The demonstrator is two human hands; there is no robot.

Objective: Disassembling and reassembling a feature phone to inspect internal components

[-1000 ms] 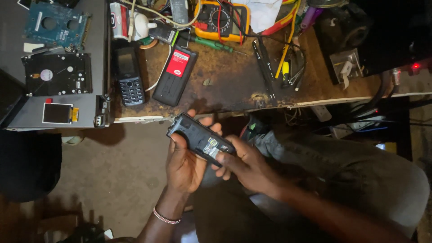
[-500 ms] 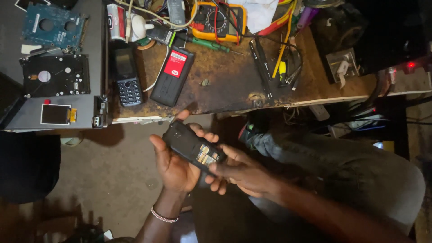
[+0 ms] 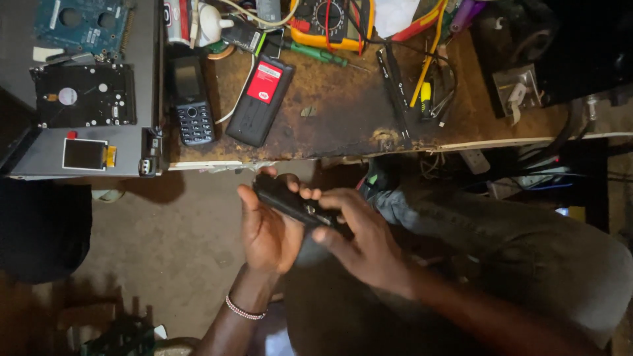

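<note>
Small black phone held at frame centre, clasped between left hand and right hand. Judged light, rigid, fragile; best gripped along edges.

Worn wooden bench, keypad phone, multimeter, screwdrivers

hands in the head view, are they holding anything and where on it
Both hold one small black phone. The left hand cradles its upper end from beneath, fingers curled over the edge; the right hand pinches the lower end.
</note>
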